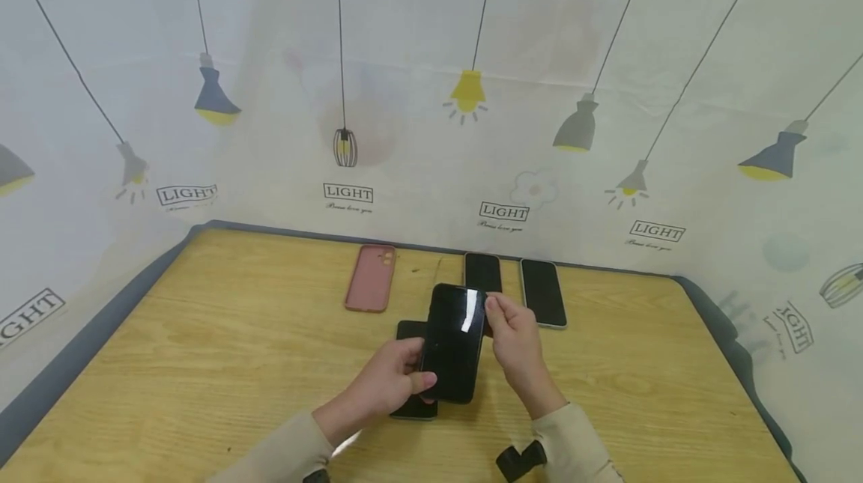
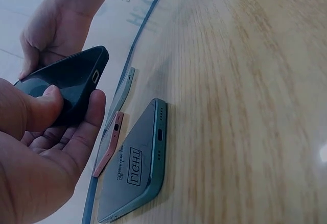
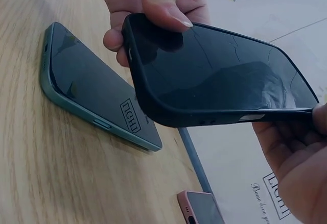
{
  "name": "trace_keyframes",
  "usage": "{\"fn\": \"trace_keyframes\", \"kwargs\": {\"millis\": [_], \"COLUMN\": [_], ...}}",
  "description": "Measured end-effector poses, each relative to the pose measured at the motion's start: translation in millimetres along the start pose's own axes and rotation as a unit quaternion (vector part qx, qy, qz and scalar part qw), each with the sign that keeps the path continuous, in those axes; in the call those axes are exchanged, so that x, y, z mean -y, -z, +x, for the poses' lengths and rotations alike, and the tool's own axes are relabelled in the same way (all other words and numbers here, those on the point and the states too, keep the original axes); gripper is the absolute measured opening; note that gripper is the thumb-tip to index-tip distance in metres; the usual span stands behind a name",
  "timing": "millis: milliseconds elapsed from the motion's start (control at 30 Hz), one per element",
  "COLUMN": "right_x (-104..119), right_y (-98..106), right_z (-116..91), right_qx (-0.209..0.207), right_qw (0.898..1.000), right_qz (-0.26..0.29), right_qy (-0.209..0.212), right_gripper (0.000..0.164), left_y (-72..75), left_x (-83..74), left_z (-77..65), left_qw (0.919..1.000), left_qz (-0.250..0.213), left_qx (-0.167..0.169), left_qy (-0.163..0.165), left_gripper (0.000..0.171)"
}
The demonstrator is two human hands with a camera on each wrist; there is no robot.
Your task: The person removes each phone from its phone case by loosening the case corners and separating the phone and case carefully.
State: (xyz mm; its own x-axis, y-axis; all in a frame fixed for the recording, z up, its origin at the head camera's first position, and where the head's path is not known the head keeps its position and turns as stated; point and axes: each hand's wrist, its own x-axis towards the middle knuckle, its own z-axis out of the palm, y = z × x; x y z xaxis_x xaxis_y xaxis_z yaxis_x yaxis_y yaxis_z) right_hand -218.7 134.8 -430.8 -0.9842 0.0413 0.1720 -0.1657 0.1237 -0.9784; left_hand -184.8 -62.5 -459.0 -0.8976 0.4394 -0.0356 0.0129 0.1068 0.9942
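Note:
Both hands hold a smartphone in a dark case (image 1: 453, 344), raised and tilted over the table with its glossy black screen upward. My left hand (image 1: 391, 378) grips the lower left corner, thumb on the screen and fingers curled beneath. With thumb and curled fingers, my right hand (image 1: 515, 337) pinches the upper right edge. In the right wrist view the dark case (image 3: 163, 114) wraps round the phone's rim, with a side button cutout showing. Partly hidden under the held phone, a green-edged phone (image 3: 87, 81) lies screen up on the table.
A pink phone case (image 1: 369, 278) lies at the back of the wooden table (image 1: 236, 341). Two more phones, one dark (image 1: 482, 271) and one pale-edged (image 1: 543, 293), lie to its right. Behind the table hangs a lamp-printed cloth (image 1: 418, 93). A black device (image 1: 521, 460) sits by the right sleeve.

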Motion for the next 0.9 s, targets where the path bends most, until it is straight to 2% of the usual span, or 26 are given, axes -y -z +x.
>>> {"fn": "trace_keyframes", "kwargs": {"millis": [233,467,667,900], "right_x": [-3.9,-3.8,-4.8,-7.5], "right_y": [-0.4,-2.7,-6.2,-3.5], "right_z": [0.2,-1.3,-1.8,-0.1], "right_qx": [-0.006,-0.018,-0.014,0.006], "right_qw": [0.999,0.998,0.985,0.981], "right_qz": [0.043,0.063,0.164,0.179], "right_qy": [-0.022,-0.015,-0.05,-0.071], "right_gripper": [0.029,0.029,0.032,0.032], "left_y": [-2.1,-3.0,-5.6,-6.2], "left_x": [1.2,-0.6,-2.2,-4.4], "left_z": [1.1,0.5,0.9,-1.1], "left_qw": [0.9999,0.9999,0.9992,0.9994], "left_qz": [0.009,0.012,0.034,0.024], "left_qx": [-0.006,-0.009,-0.018,-0.026], "left_qy": [0.003,-0.002,-0.01,-0.003], "left_gripper": [0.025,0.026,0.028,0.026]}}
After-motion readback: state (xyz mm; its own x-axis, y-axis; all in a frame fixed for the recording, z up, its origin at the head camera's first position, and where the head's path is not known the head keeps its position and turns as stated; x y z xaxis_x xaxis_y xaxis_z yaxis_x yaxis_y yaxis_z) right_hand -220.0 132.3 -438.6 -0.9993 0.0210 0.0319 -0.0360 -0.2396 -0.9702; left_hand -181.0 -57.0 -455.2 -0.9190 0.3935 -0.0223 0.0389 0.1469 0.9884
